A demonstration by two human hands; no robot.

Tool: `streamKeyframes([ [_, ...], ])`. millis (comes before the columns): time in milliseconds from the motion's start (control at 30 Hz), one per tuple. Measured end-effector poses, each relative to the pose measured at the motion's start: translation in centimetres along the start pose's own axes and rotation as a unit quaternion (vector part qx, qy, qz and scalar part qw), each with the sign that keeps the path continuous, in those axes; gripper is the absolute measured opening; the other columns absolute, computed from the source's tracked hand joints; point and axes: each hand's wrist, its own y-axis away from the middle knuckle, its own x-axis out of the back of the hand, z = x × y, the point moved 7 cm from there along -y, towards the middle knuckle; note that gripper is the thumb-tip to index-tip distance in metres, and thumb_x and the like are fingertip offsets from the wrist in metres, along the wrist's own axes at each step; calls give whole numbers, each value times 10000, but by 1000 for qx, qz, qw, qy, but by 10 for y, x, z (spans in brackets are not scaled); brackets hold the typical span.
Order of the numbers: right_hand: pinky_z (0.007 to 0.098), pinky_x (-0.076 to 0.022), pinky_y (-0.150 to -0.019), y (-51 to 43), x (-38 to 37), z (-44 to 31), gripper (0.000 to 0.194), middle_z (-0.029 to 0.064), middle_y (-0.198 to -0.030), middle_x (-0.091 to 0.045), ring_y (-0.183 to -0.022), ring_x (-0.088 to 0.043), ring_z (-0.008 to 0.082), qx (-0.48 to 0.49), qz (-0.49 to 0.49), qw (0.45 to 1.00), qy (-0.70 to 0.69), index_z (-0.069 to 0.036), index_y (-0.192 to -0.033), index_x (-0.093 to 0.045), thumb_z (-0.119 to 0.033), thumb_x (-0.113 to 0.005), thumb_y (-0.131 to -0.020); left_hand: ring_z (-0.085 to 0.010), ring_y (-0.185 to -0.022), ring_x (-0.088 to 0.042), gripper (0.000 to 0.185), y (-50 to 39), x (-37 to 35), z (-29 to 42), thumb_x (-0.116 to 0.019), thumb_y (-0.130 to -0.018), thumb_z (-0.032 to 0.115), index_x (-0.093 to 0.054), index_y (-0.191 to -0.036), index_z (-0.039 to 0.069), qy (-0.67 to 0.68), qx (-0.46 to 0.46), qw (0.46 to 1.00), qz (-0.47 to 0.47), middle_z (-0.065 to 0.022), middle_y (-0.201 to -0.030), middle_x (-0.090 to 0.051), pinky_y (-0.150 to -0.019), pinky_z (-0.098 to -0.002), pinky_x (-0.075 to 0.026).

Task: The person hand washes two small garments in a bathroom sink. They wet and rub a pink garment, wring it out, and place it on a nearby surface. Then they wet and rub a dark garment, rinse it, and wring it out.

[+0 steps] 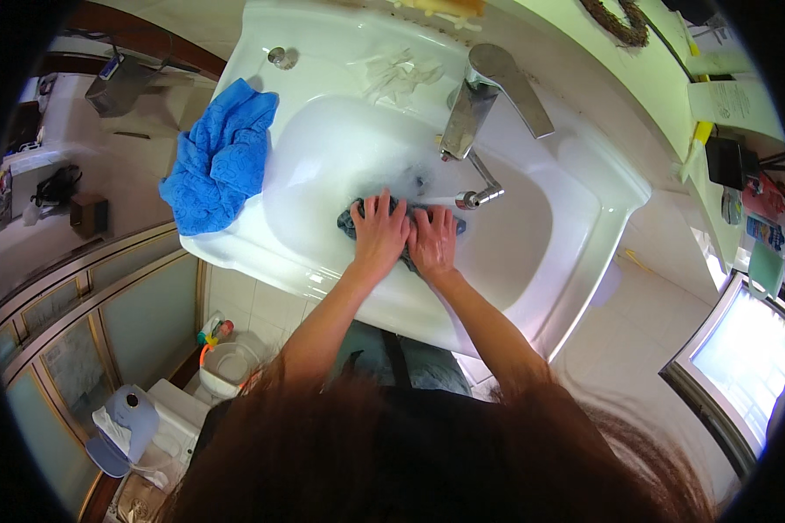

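Observation:
My left hand (381,230) presses down on a dark, wet cloth (347,223) in the white ceramic washbasin (301,189), its fingers spread and bent over the fabric. Right beside it, my right hand (433,240) grips the same cloth with curled fingers, and its skin looks wet. Much of the cloth is hidden under both hands. Just above my right hand is the swivel nozzle (474,198) of the chrome faucet (469,121), with a stream of water running from it towards the cloth. The drain (420,180) shows beyond my fingers.
A blue cloth (219,160) lies bunched over the basin's left rim. Crumpled white material (402,75) sits on the back ledge, near a metal knob (281,57). Toiletries stand on the shelf (719,189) at right. A white bucket (229,366) is on the floor at lower left.

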Motion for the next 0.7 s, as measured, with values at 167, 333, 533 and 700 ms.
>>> streamKeyframes([
  [167,497,-513,-693,-52,-29,28,153,168,-910,-615,-844,-644,368,-13,-71,996,43,-77,-942,-602,-219,-577,-892,-339,-982,-502,121,-52,-50,-26,-602,-885,206,-630,-919,94,92,46,994,-22,-119,-1013,-561,-811,-493,-430],
  [333,508,-523,-747,-79,-61,51,192,123,-887,-624,-823,-645,366,-72,-120,988,63,-79,-862,-622,-254,-543,-881,-338,-1021,-521,161,-88,-72,-44,-608,-885,253,-619,-899,93,127,43,991,5,-137,-1040,-580,-822,-492,-441],
  [533,496,-411,-819,-78,-19,28,181,117,-1016,-627,-1063,-523,343,23,-93,993,72,-121,-880,-700,-295,-653,-856,-405,-1229,-441,251,-61,-29,-42,-668,-842,338,-673,-935,104,81,119,988,59,-162,-1273,-536,-1013,-594,-325],
  [700,563,-369,-923,0,26,-4,364,141,-1195,-573,-1131,-500,378,-198,-141,958,-149,-101,-864,-658,-452,-734,-803,-465,-1262,-386,263,29,18,-43,-685,-819,314,-685,-931,77,144,113,982,-40,-188,-1311,-504,-1054,-619,-280],
])
